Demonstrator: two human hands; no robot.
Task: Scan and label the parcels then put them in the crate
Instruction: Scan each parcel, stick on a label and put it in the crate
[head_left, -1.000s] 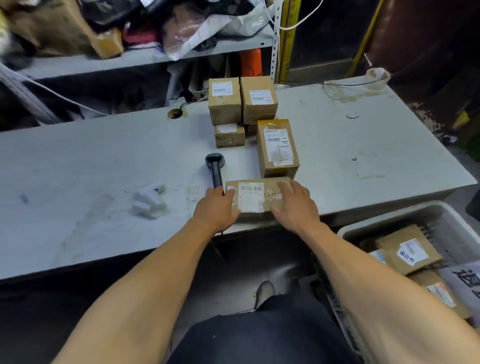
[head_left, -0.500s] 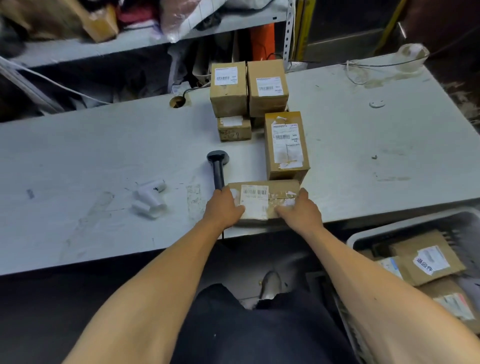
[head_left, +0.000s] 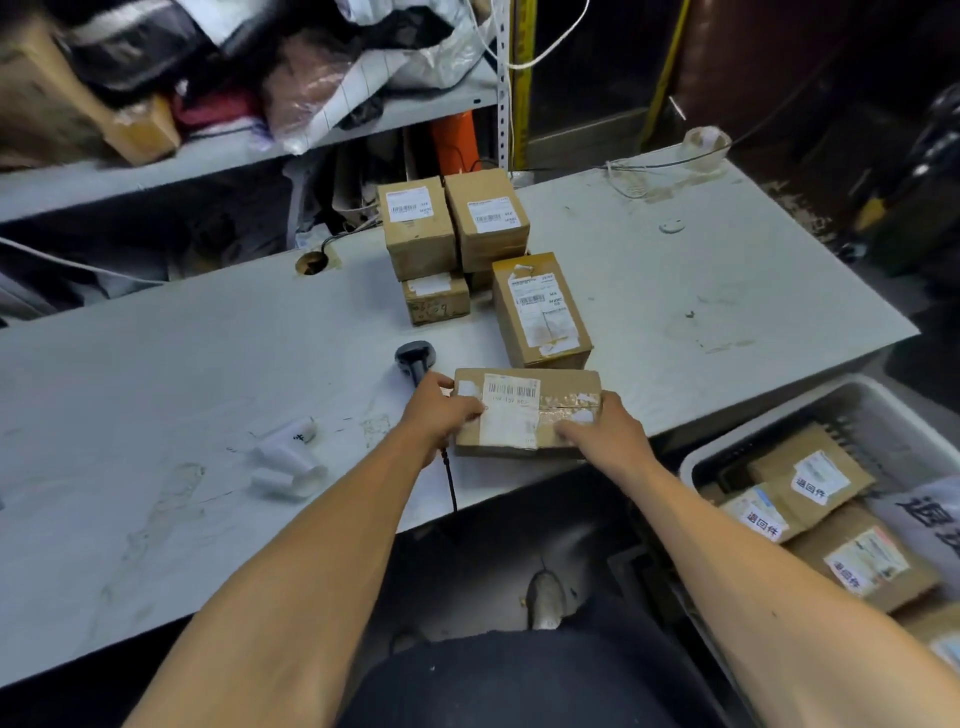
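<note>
Both hands have stayed on the flat parcel (head_left: 524, 413) since a second ago, and the parcel now overhangs the near edge of the table (head_left: 156, 415) slightly more. From the head view, the left hand (head_left: 441, 415) grips the parcel's left end with its thumb on the top face beside the white barcode label (head_left: 510, 410), while the right hand (head_left: 605, 431) grips the right end, fingers curled over the taped top. Just behind the parcel stands a taller labelled box (head_left: 540, 312), almost touching its far edge, and three more boxes (head_left: 452, 228) cluster further back. A black scanner (head_left: 414, 358) lies just left of the left hand, its cable running off the table edge. White label rolls (head_left: 288, 460) lie well apart to the left, with bare tabletop around them. Below the table's right end sits the white crate (head_left: 779, 431), holding labelled parcels.
</note>
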